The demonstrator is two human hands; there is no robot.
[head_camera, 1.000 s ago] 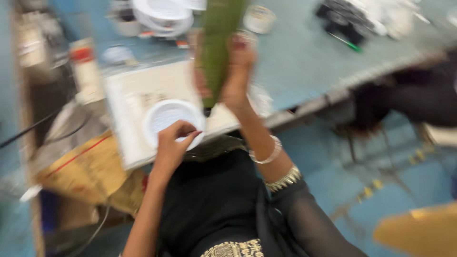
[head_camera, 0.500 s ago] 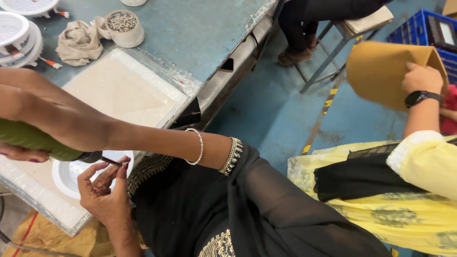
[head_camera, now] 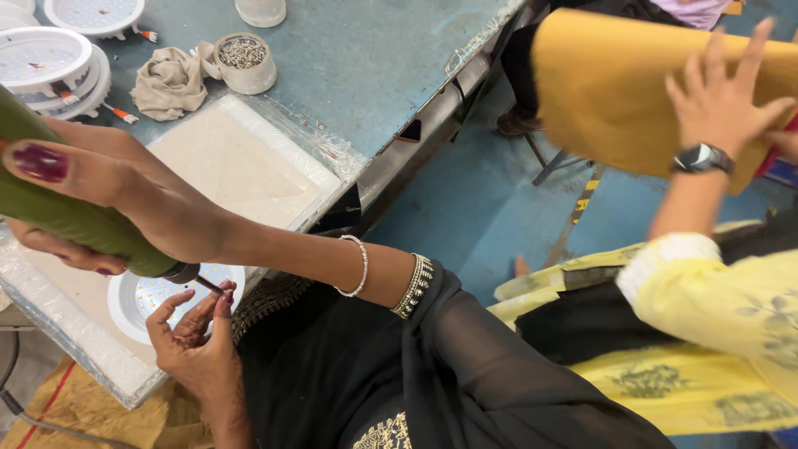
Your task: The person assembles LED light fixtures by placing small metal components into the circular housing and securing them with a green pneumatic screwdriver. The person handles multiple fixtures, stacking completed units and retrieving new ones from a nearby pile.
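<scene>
My right hand (head_camera: 125,191) grips a thick green powered screwdriver (head_camera: 58,220), angled down to the right. Its thin bit points at a round white lamp disc (head_camera: 133,299) lying on a white padded board (head_camera: 233,158) at the table's near edge. My left hand (head_camera: 195,345) sits at the disc's rim, thumb and fingertips pinched around the tip of the bit. I cannot tell whether a screw is on the tip. I wear bangles on the right wrist.
On the blue table (head_camera: 357,66) stand a cup of small screws (head_camera: 244,62), a crumpled cloth (head_camera: 170,83) and stacked round lamp discs (head_camera: 46,62). To my right a co-worker in a yellow sleeve, wearing a watch, holds up a tan cardboard sheet (head_camera: 615,91).
The view has swung from the table to my right side. The screwdriver tip stays over the disc with my left fingers at it. The co-worker's cardboard has moved closer and higher.
</scene>
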